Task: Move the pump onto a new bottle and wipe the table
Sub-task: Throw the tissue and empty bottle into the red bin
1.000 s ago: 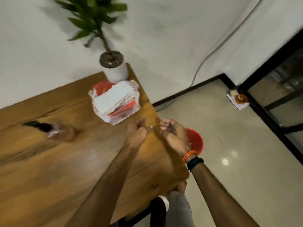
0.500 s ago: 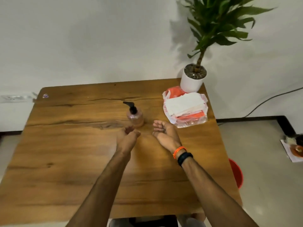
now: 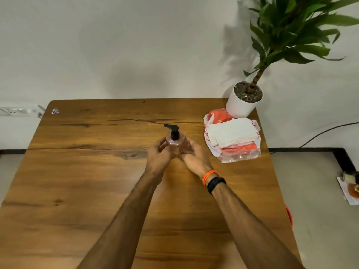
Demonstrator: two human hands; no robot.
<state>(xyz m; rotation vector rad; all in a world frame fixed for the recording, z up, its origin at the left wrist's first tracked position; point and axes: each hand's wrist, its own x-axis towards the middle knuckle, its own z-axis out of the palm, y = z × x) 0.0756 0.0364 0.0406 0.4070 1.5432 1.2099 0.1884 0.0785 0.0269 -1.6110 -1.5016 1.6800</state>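
Both hands cup the pump bottle (image 3: pixel 175 145) from either side, mid-tabletop toward the far half. Left hand (image 3: pixel 158 155) wraps the left flank, fingers curled round it; right hand (image 3: pixel 195 157) wraps the right flank, palm turned inward. Bottle stands upright on the wooden tabletop (image 3: pixel 81 181), clear pinkish body, looks near empty. Black pump (image 3: pixel 173 131) still screwed on, nozzle pointing left and away. No replacement bottle in view, so the swap hasn't started.

Risks, as I judge them: bottle is light and smooth, so twisting the collar with a loose hold could spin the whole body or tip it. Pulling the pump out drags a wet dip tube, and drips on the wood are likely. Nozzle could squirt if the head gets pressed while gripping. A sideways knock sends it toward the tissue packet (image 3: pixel 232 139), just beside on the right.

Surface: brown wood grain, dark cracks running across, a knot near centre, small sticker (image 3: pixel 55 111) at the far left corner. The tissue packet, torn open, white sheets showing, orange print, sits against a white potted plant (image 3: pixel 243 100) at the far right corner. Room: plain white wall, socket strip (image 3: pixel 13 111) at left, black cable on the wall at right, pale tiled floor, red bin edge (image 3: pixel 289 215) past the table's right side.
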